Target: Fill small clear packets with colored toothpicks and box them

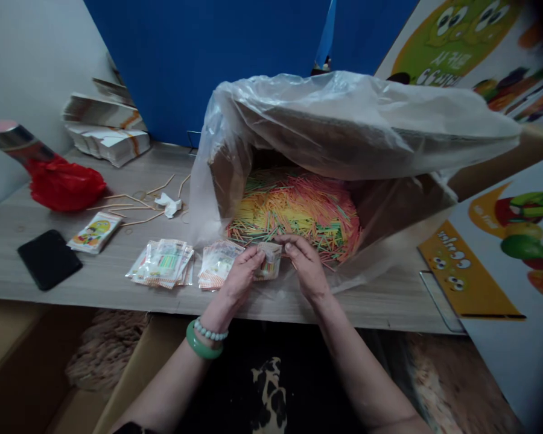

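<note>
My left hand (244, 272) pinches the left side of a small clear packet (270, 260) above the table's front part. My right hand (305, 265) is at the packet's right edge, thumb and fingertips nearly together; what they hold, if anything, is too small to make out. Behind the hands, a box lined with clear plastic (375, 108) lies open toward me, with a heap of thin coloured sticks (298, 208) inside. Left of my left hand lie two piles of filled packets, the nearer pile (217, 262) beside the hand and the farther pile (165, 262) beyond it.
A black phone (49, 259), a stack of printed cards (96, 232), a red plastic bag (66, 184) and beige sticks (138, 202) are on the table's left side. Folded cartons (108, 129) stand behind. Printed boxes (479, 265) are at right; an open carton (131, 374) is below left.
</note>
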Demonstrator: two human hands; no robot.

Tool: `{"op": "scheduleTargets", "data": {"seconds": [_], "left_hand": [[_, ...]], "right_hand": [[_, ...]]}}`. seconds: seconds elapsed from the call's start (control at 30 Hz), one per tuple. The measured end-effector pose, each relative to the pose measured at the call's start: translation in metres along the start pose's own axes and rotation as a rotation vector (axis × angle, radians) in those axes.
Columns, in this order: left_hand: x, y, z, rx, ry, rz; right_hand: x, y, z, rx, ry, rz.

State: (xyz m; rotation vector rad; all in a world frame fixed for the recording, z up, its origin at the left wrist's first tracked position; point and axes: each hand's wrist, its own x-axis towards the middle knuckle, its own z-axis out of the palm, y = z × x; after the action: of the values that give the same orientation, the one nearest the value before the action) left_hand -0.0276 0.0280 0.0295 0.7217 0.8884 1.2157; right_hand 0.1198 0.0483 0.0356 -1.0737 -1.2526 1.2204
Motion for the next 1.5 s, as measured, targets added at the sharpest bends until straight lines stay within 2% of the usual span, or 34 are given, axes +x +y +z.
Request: {"op": "scheduleTargets", "data": {"seconds": [0.07, 0.2, 0.33, 0.4, 0.53, 0.57, 0.63, 0.7, 0.77, 0.83, 0.9, 1.03, 1.1, 1.17, 1.27, 1.37, 1.5], "left_hand": [[-0.001, -0.002, 0.001, -0.002, 0.019, 0.023], [-0.008, -0.001, 0.002, 0.102, 0.026, 0.091], [-0.022, 0.015, -0.01, 0.266, 0.088, 0.255], [-0.033, 0.025, -0.019, 0.316, 0.148, 0.309], [-0.055, 0.045, -0.046, 0.408, 0.181, 0.311], [-0.058, 0.05, -0.056, 0.457, 0.217, 0.313], [-0.058, 0.058, -0.081, 0.578, 0.366, 0.326], [-0.052, 0.063, -0.108, 0.756, 0.519, 0.347], [-0.043, 0.064, -0.132, 1.066, 0.67, 0.372], [-0.034, 0.063, -0.147, 1.402, 0.768, 0.322], [-0.027, 0.062, -0.154, 1.642, 0.811, 0.261], [-0.028, 0.06, -0.15, 1.775, 0.892, 0.288], [-0.034, 0.059, -0.144, 1.755, 0.931, 0.351], [-0.042, 0.055, -0.136, 1.699, 0.916, 0.436], [-0.053, 0.044, -0.12, 1.572, 0.73, 0.545], [-0.056, 0.032, -0.101, 1.465, 0.514, 0.602], [-0.042, 0.026, -0.083, 1.359, 0.419, 0.575]], "right_hand": [[-0.006, 0.003, 0.0, -0.113, -0.063, 0.031], [-0.017, 0.007, 0.002, -0.285, -0.004, -0.008], [-0.02, 0.006, 0.017, -0.285, -0.149, -0.063], [-0.021, 0.006, 0.033, -0.225, -0.229, -0.039], [-0.03, 0.011, 0.07, -0.189, -0.402, 0.036], [-0.032, 0.013, 0.077, -0.217, -0.444, 0.051], [-0.036, 0.014, 0.084, -0.307, -0.493, 0.06], [-0.037, 0.013, 0.085, -0.485, -0.436, 0.031], [-0.035, 0.01, 0.083, -0.742, -0.307, 0.017], [-0.03, 0.008, 0.085, -0.987, -0.217, 0.056], [-0.023, 0.01, 0.092, -1.14, -0.183, 0.087], [-0.008, 0.026, 0.11, -1.151, -0.171, 0.042], [-0.003, 0.034, 0.113, -1.087, -0.15, 0.082], [-0.001, 0.039, 0.111, -1.019, -0.103, 0.146], [0.002, 0.039, 0.102, -0.946, -0.064, 0.184], [0.001, 0.034, 0.09, -0.903, -0.115, 0.159], [-0.004, 0.026, 0.073, -0.732, -0.222, 0.025]]}}
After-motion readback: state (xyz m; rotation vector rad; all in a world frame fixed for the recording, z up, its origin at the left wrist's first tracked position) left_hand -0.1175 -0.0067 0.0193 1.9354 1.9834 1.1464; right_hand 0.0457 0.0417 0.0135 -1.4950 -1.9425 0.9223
